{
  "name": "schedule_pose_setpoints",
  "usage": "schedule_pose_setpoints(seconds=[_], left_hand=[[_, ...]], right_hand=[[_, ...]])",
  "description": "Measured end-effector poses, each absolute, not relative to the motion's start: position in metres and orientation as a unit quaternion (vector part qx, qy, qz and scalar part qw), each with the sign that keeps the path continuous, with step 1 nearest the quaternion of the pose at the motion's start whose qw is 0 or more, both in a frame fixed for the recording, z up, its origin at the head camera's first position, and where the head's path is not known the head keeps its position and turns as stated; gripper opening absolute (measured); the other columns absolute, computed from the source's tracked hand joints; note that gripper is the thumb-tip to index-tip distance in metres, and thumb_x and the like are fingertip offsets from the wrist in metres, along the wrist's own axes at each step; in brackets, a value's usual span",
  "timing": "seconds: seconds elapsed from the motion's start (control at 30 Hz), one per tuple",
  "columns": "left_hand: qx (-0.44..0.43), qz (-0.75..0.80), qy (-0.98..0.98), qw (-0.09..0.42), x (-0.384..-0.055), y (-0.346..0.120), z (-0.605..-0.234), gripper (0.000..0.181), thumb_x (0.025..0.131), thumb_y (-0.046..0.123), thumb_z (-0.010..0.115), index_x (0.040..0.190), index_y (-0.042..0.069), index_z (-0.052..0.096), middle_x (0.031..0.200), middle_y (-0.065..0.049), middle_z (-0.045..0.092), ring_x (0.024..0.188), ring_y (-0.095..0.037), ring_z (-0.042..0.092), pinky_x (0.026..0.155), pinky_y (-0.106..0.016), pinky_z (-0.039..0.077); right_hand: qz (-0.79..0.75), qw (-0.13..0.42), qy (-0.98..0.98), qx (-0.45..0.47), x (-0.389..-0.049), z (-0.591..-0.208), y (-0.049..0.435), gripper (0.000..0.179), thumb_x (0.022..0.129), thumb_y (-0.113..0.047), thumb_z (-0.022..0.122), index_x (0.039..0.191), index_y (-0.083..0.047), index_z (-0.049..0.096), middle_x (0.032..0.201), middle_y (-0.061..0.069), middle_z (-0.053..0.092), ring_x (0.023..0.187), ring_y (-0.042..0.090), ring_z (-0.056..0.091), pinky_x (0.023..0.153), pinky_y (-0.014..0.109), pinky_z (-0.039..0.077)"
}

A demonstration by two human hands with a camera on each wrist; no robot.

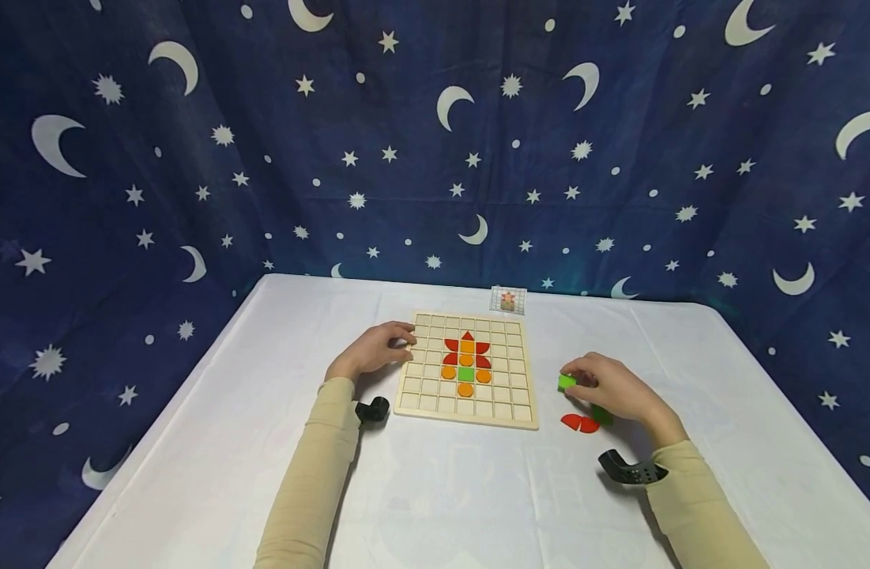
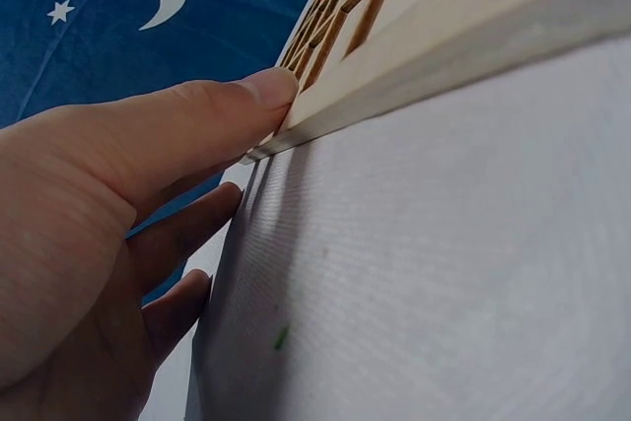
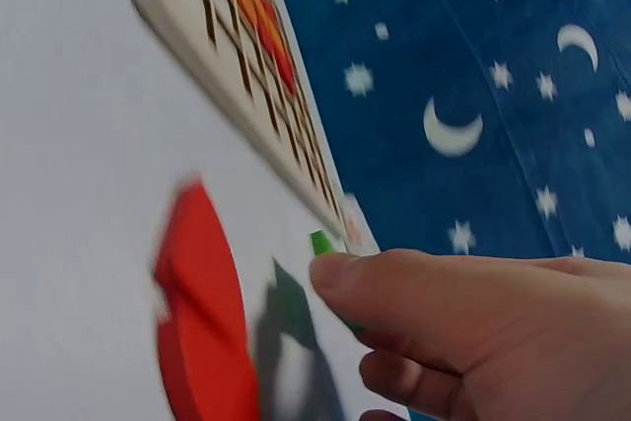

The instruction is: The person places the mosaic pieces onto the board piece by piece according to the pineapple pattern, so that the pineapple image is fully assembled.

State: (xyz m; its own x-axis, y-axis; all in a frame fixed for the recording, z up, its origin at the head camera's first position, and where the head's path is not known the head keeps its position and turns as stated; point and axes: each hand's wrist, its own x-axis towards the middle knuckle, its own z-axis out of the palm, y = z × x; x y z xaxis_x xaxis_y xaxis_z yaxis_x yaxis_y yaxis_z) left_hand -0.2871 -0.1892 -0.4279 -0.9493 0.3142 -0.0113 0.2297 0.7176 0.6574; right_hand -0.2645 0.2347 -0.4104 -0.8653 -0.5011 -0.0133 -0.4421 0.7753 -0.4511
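My right hand (image 1: 615, 387) pinches a small green square piece (image 1: 566, 382) above the table, to the right of the wooden grid board (image 1: 470, 419). In the right wrist view, only an edge of this green piece (image 3: 318, 243) shows past the thumb. My left hand (image 1: 369, 352) rests at the board's left edge, its thumb touching the rim and the other fingers loosely bent. On the board lies a figure of red petals (image 1: 483, 362), orange pieces (image 1: 465, 390) and a green square (image 1: 466, 374).
Red petal pieces (image 1: 570, 421) lie on the white table (image 1: 463, 506) right of the board. Another green piece (image 1: 601, 415) is partly hidden under my right hand. Behind the board is a small pattern card (image 1: 508, 300). A dark blue starry curtain (image 1: 406, 118) hangs beyond.
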Motion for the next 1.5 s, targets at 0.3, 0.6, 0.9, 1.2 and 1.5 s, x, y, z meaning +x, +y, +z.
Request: schedule_pose_setpoints(seconds=[0.3, 0.6, 0.9, 1.2, 1.5], left_hand=[[0.141, 0.346, 0.925, 0.062, -0.289, -0.189, -0.427, 0.033, 0.087, 0.016, 0.074, 0.119, 0.007, 0.069, 0.145, -0.008, 0.05, 0.139, -0.027, 0.038, 0.116, -0.041, 0.029], [0.143, 0.348, 0.925, 0.062, -0.288, -0.189, -0.427, 0.033, 0.087, 0.016, 0.074, 0.118, 0.006, 0.069, 0.145, -0.009, 0.05, 0.139, -0.028, 0.039, 0.116, -0.042, 0.029], [0.152, 0.345, 0.924, 0.06, -0.288, -0.189, -0.428, 0.032, 0.087, 0.017, 0.074, 0.117, 0.007, 0.069, 0.144, -0.009, 0.051, 0.138, -0.028, 0.04, 0.115, -0.042, 0.03], [0.149, 0.346, 0.924, 0.063, -0.288, -0.19, -0.428, 0.032, 0.088, 0.017, 0.074, 0.117, 0.007, 0.069, 0.144, -0.009, 0.051, 0.138, -0.028, 0.04, 0.115, -0.042, 0.03], [0.154, 0.347, 0.923, 0.061, -0.288, -0.189, -0.427, 0.031, 0.088, 0.017, 0.073, 0.117, 0.007, 0.069, 0.144, -0.009, 0.05, 0.138, -0.028, 0.039, 0.115, -0.042, 0.03]], right_hand=[[-0.243, 0.065, 0.912, -0.323, -0.259, -0.398, 0.163, 0.031, 0.088, -0.025, 0.073, 0.117, -0.012, 0.069, 0.102, -0.003, 0.062, 0.086, 0.013, 0.056, 0.074, 0.03, 0.052], [-0.236, 0.056, 0.888, -0.392, -0.256, -0.407, 0.092, 0.032, 0.086, -0.023, 0.075, 0.114, -0.01, 0.071, 0.096, -0.003, 0.063, 0.081, 0.012, 0.053, 0.073, 0.027, 0.049], [-0.216, 0.031, 0.894, -0.391, -0.256, -0.415, 0.072, 0.028, 0.086, -0.024, 0.075, 0.111, -0.012, 0.072, 0.102, -0.002, 0.065, 0.09, 0.013, 0.058, 0.082, 0.032, 0.051], [-0.213, 0.045, 0.898, -0.383, -0.254, -0.416, 0.069, 0.022, 0.089, -0.023, 0.072, 0.109, -0.013, 0.073, 0.102, -0.004, 0.069, 0.095, 0.013, 0.061, 0.088, 0.034, 0.052], [-0.216, 0.039, 0.893, -0.394, -0.253, -0.417, 0.066, 0.019, 0.09, -0.021, 0.071, 0.107, -0.012, 0.073, 0.103, -0.002, 0.068, 0.095, 0.015, 0.062, 0.087, 0.035, 0.052]])
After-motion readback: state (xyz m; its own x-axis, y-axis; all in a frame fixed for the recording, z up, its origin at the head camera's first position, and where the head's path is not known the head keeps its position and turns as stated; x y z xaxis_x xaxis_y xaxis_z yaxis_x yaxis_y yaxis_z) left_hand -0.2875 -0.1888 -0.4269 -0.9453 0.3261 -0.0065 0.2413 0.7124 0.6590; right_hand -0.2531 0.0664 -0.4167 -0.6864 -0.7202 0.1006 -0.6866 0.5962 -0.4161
